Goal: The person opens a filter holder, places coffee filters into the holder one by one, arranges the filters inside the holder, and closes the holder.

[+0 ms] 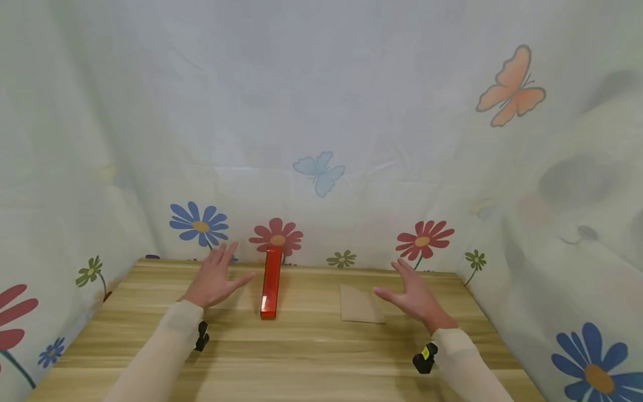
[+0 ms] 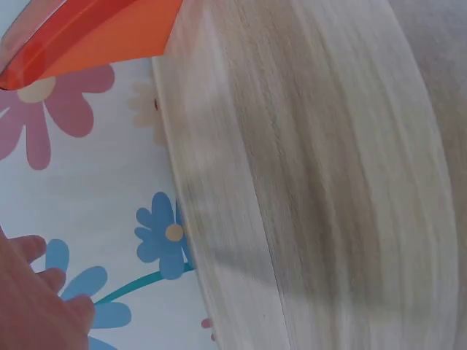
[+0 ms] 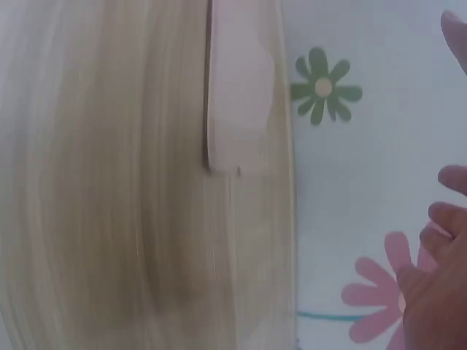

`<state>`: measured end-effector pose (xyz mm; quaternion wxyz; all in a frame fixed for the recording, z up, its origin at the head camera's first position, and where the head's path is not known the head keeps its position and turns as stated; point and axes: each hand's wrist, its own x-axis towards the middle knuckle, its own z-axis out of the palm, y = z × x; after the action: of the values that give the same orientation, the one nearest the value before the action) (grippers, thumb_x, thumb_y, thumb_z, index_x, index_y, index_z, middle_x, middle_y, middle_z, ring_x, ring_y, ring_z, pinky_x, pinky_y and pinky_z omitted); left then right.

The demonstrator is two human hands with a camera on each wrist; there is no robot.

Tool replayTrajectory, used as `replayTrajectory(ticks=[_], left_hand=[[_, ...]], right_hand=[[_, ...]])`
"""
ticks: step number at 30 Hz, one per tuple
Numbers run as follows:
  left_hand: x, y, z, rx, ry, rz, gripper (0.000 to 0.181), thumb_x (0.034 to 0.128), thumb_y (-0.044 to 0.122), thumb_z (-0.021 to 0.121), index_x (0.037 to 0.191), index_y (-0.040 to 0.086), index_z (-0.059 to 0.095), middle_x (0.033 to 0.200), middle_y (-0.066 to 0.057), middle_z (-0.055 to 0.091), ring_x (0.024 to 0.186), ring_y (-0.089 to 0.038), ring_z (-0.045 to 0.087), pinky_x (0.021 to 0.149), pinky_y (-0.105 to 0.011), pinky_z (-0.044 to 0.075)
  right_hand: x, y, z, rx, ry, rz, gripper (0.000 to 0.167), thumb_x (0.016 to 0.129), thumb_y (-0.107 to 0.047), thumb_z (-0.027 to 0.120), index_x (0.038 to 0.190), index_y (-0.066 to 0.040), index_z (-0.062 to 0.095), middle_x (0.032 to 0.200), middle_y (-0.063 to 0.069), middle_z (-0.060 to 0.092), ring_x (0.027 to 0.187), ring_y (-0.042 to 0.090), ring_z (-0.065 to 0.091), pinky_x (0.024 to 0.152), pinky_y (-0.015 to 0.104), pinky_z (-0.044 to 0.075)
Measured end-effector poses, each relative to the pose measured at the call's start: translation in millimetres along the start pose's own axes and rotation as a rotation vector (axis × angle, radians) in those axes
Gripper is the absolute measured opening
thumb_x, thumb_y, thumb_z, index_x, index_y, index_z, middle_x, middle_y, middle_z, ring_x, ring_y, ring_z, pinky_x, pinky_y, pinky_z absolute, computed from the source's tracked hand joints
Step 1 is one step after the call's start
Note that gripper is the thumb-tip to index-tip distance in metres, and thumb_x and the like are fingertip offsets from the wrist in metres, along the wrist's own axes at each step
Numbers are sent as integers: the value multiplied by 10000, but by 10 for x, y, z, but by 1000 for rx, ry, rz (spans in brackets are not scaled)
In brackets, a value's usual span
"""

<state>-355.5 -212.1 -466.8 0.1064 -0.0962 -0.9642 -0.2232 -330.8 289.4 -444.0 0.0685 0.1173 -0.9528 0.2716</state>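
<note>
A long red box (image 1: 271, 282) rests on the wooden table, its far end near the back edge; part of it shows orange-red (image 2: 109, 36) in the left wrist view. To its right lies a flat tan piece (image 1: 359, 304) with a curved edge, also seen in the right wrist view (image 3: 241, 87). My left hand (image 1: 213, 277) is held to the left of the red box, fingers spread, holding nothing. My right hand (image 1: 414, 296) is just right of the tan piece, thumb toward it, fingers apart and holding nothing.
The wooden table (image 1: 301, 357) ends at a pale curtain (image 1: 351, 84) printed with flowers and butterflies, which hangs behind it and along both sides. A black wrist device (image 1: 425, 358) is at the right wrist, another (image 1: 202, 336) at the left.
</note>
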Motion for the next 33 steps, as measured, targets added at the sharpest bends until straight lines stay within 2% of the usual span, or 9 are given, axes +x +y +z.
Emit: replayTrajectory(ticks=[5, 8, 12, 16, 20, 22, 26, 33], left_hand=[[33, 29, 27, -43, -3, 5, 1015, 910, 711, 576, 1649, 173, 134, 1703, -234, 124, 1541, -507, 161, 1169, -739, 235], [61, 51, 47, -63, 7, 32, 1002, 914, 683, 603, 1648, 176, 147, 1697, -230, 154, 1538, -489, 189, 1159, -739, 264], [100, 73, 103, -95, 13, 55, 1020, 897, 726, 595, 1648, 194, 157, 1697, -197, 195, 1531, -470, 238, 1154, -733, 287], [125, 105, 145, -153, -5, 27, 1053, 883, 764, 576, 1653, 197, 134, 1700, -185, 202, 1523, -468, 264, 1154, -724, 296], [136, 153, 143, -218, -30, 5, 1026, 906, 708, 603, 1649, 164, 151, 1699, -182, 212, 1526, -460, 268, 1176, -706, 274], [143, 177, 145, -250, -42, 0, 1014, 913, 680, 619, 1648, 157, 157, 1702, -174, 210, 1532, -455, 259, 1188, -700, 256], [175, 214, 177, -302, -56, -27, 1052, 892, 730, 605, 1654, 179, 131, 1710, -162, 189, 1542, -453, 242, 1191, -700, 243], [241, 252, 256, -383, -11, -69, 1086, 850, 778, 615, 1649, 201, 158, 1692, -148, 258, 1527, -427, 299, 1171, -692, 300]], right_hand=[[-25, -99, 119, 133, 20, -14, 912, 905, -612, 686, 1596, -135, 327, 1698, 135, 243, 1543, 434, 248, 1180, 712, 268], [-32, -166, 193, 194, 12, -30, 846, 931, -557, 688, 1594, -173, 329, 1687, 123, 281, 1529, 424, 298, 1191, 660, 307], [-37, -258, 291, 313, 11, -72, 780, 949, -439, 720, 1579, -151, 361, 1650, 136, 357, 1503, 410, 364, 1196, 581, 346], [-42, -369, 403, 411, 8, -101, 732, 953, -345, 738, 1549, -84, 402, 1609, 162, 420, 1490, 391, 396, 1184, 556, 368], [-33, -499, 570, 524, 1, -75, 673, 949, -271, 749, 1506, -38, 453, 1565, 182, 471, 1469, 390, 428, 1172, 540, 391], [-30, -569, 669, 591, 2, -36, 638, 939, -248, 762, 1477, -38, 493, 1535, 183, 507, 1448, 384, 458, 1159, 521, 414], [-27, -708, 887, 697, 19, 23, 589, 920, -223, 783, 1417, -9, 550, 1478, 215, 555, 1405, 376, 508, 1132, 493, 455], [-28, -974, 1182, 772, 69, 48, 553, 908, -213, 798, 1355, 43, 597, 1424, 266, 585, 1354, 417, 542, 1102, 506, 487]])
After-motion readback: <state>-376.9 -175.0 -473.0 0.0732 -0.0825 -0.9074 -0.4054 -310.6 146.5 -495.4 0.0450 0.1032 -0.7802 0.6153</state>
